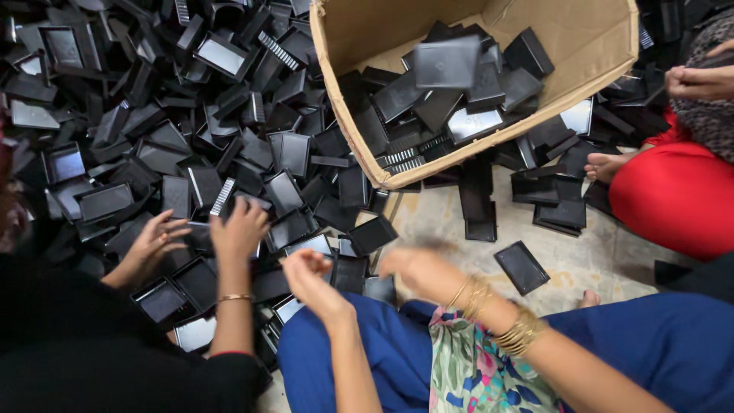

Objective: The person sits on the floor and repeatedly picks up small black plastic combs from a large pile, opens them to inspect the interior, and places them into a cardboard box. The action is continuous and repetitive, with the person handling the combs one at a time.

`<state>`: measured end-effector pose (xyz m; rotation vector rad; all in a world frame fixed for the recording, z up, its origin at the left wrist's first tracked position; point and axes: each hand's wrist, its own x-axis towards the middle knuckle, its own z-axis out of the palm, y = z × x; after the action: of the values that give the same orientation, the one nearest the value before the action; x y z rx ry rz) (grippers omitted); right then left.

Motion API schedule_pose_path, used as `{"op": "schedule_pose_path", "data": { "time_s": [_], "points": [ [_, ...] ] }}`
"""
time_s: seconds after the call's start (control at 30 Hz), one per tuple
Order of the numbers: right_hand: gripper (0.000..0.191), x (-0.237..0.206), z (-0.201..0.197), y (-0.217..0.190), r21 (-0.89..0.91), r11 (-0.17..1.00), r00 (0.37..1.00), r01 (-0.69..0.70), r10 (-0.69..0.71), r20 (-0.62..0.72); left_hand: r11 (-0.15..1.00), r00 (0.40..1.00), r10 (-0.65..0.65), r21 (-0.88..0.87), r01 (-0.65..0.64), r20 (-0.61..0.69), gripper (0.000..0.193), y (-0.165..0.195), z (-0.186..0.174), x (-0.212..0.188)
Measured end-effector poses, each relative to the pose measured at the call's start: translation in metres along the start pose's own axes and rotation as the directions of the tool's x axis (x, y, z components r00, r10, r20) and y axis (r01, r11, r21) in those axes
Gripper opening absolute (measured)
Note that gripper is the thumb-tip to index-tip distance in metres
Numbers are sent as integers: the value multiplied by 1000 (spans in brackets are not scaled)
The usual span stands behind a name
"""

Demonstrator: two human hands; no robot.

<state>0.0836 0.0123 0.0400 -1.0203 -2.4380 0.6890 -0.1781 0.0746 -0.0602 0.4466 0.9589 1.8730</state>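
While both hands are hovering over the tray pile (191, 138), the left hand (310, 271) is curling, seemingly empty; the blurred right hand (417, 268) has a grip I cannot tell.

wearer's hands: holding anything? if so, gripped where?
Cannot be told. The left hand is curled and the right hand is motion-blurred, both above the black plastic trays; no gripped item shows clearly in either.
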Motion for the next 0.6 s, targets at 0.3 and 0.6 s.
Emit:
{"op": "schedule_pose_path", "data": {
  "time_s": [0.3,0.6],
  "points": [
    [29,-96,21,89,-288,951,993,-112,114,-8,-292,629,278,688,-664,726,40,-68,108,-113],
    [34,-162,-31,145,96,889,825,-447,452,-339,-20,846,42,847,-532,532,34,-104,108,-136]
  ]
}}
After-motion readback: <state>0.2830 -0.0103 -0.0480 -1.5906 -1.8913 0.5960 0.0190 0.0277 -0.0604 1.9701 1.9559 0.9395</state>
